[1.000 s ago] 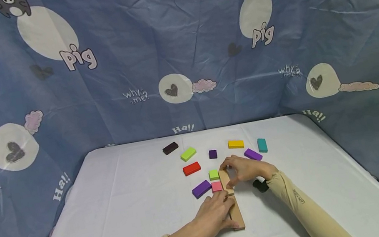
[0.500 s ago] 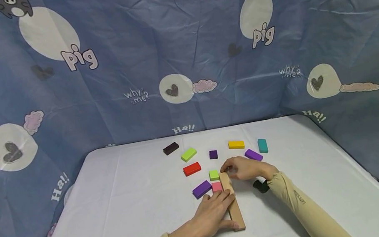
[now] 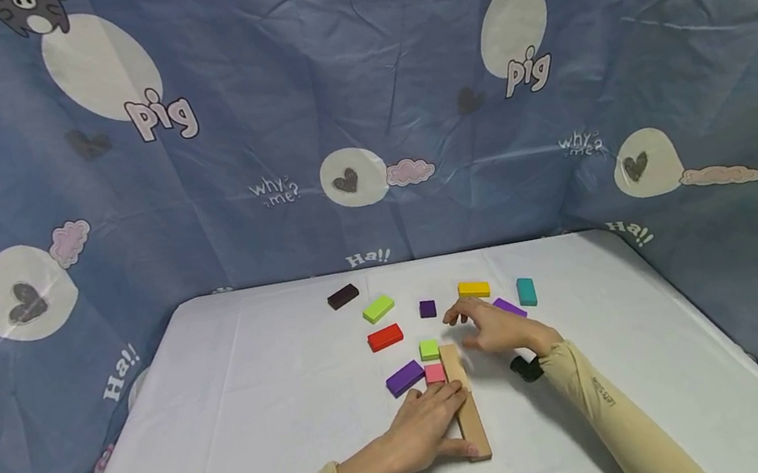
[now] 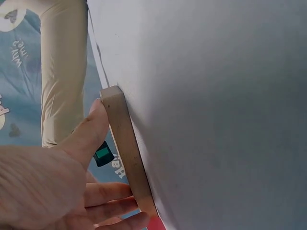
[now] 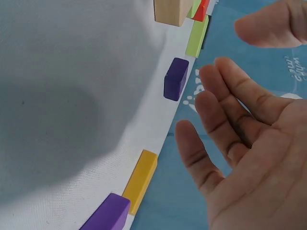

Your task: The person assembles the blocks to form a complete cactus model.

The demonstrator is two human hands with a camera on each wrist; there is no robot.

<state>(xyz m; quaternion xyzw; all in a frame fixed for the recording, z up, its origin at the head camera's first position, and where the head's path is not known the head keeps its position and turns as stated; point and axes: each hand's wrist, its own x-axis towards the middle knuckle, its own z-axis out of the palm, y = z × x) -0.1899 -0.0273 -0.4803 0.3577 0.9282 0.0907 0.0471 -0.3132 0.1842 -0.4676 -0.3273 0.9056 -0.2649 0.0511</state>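
Two natural wooden blocks lie end to end in a line in the head view, a far wooden block (image 3: 451, 361) and a near wooden block (image 3: 476, 431). My left hand (image 3: 421, 432) rests along them, thumb by the near end and extended fingers over the joint. The left wrist view shows its thumb and fingertips touching the side of the near block (image 4: 125, 143). A pink block (image 3: 434, 373) and a small lime block (image 3: 429, 349) sit left of the far block. My right hand (image 3: 490, 327) hovers beyond the row with nothing in its fingers, nearest the partly covered violet block (image 3: 511, 308).
Farther back lie a dark purple cube (image 3: 427, 309), a yellow block (image 3: 474, 289) and a teal block (image 3: 527, 291). Leftward are red (image 3: 385, 338), lime (image 3: 378, 308), black (image 3: 343, 296) and purple (image 3: 405, 378) blocks. A blue printed cloth (image 3: 356, 105) hangs behind the white table (image 3: 268, 425).
My right hand has let go of the far wooden block and moved up and slightly right. My left fingers have spread from a grip to lie over the joint; the wooden blocks now meet in line.
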